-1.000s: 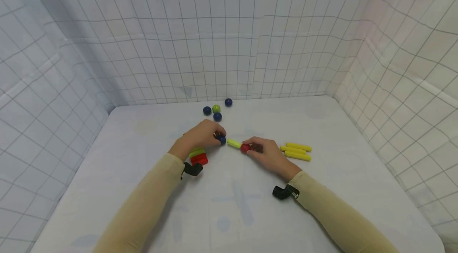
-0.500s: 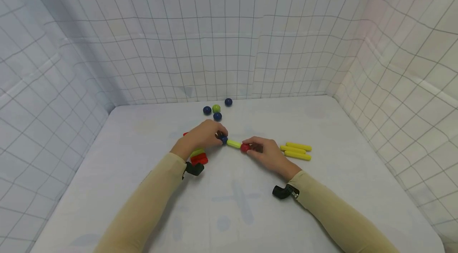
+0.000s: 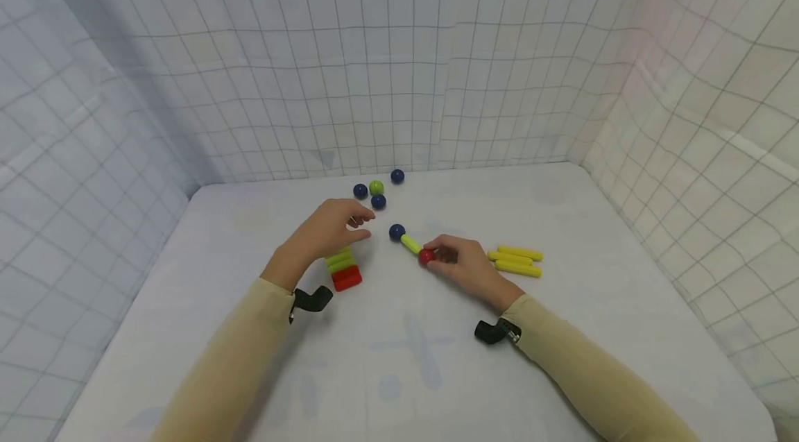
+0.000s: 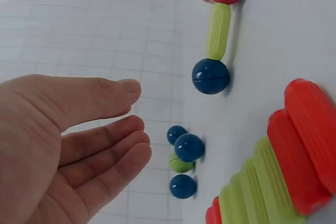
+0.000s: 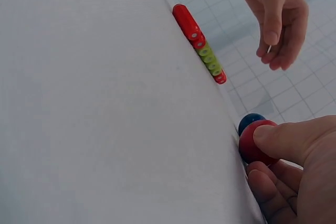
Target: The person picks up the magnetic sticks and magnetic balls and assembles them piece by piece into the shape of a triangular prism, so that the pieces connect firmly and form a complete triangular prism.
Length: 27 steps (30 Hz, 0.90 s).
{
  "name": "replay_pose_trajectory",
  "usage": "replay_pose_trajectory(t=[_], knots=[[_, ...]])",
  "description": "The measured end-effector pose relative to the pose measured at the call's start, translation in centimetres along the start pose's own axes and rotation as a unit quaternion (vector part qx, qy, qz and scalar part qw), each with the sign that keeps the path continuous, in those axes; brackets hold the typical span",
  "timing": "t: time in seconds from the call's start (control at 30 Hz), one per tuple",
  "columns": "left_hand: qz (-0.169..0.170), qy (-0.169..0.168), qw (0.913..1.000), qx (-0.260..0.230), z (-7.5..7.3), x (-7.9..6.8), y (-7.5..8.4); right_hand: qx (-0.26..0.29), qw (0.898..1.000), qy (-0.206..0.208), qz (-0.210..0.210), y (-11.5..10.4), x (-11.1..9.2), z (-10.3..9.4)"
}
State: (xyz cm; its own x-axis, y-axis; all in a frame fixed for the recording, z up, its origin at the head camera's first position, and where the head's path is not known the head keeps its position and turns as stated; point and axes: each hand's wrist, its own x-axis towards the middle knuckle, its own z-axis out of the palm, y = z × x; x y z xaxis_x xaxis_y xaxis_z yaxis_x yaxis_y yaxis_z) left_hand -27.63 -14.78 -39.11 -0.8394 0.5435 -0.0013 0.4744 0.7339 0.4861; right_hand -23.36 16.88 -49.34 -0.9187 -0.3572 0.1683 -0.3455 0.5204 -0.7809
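My right hand pinches a red ball between thumb and fingers, low at the white tabletop. Joined to that ball is a light green rod, whose far end meets a dark blue ball. Together they form a dumbbell shape, lying slantwise on the table in the head view. My left hand hovers to the left of the blue ball, apart from it, fingers relaxed and holding nothing. Below the left hand lie a row of light green rods and red rods, side by side.
Toward the back wall sit loose balls: several dark blue balls and a green ball. Yellow rods lie to the right of my right hand. Grid-patterned cloth walls enclose the table at the back and sides.
My left hand has let go of the blue ball and moved left and up. The blue ball now sits on the rod's end, and the rod has swung slightly. The right hand keeps its place.
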Motion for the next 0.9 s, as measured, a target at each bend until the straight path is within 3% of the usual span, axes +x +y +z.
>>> replay_pose_trajectory(t=[0.17,0.27,0.4,0.63,0.9], knots=[[-0.002,0.014,0.9999,-0.006,-0.1,-2.6,-0.2,0.003,1.0,0.002,0.008,-0.3,0.0,0.0],[-0.005,0.007,0.9999,-0.009,0.3,-4.0,0.0,0.003,1.0,0.003,0.01,-0.3,0.1,0.1],[-0.024,-0.013,0.9994,0.022,0.9,-5.3,0.1,0.002,1.0,0.01,0.008,-0.3,0.2,0.2],[-0.058,-0.062,0.9922,0.091,2.4,-6.3,0.3,0.005,1.0,0.014,0.001,-0.2,0.1,0.3],[-0.053,-0.072,0.989,0.118,3.7,-6.3,1.0,-0.003,1.0,0.014,0.002,-0.2,-0.1,0.2]])
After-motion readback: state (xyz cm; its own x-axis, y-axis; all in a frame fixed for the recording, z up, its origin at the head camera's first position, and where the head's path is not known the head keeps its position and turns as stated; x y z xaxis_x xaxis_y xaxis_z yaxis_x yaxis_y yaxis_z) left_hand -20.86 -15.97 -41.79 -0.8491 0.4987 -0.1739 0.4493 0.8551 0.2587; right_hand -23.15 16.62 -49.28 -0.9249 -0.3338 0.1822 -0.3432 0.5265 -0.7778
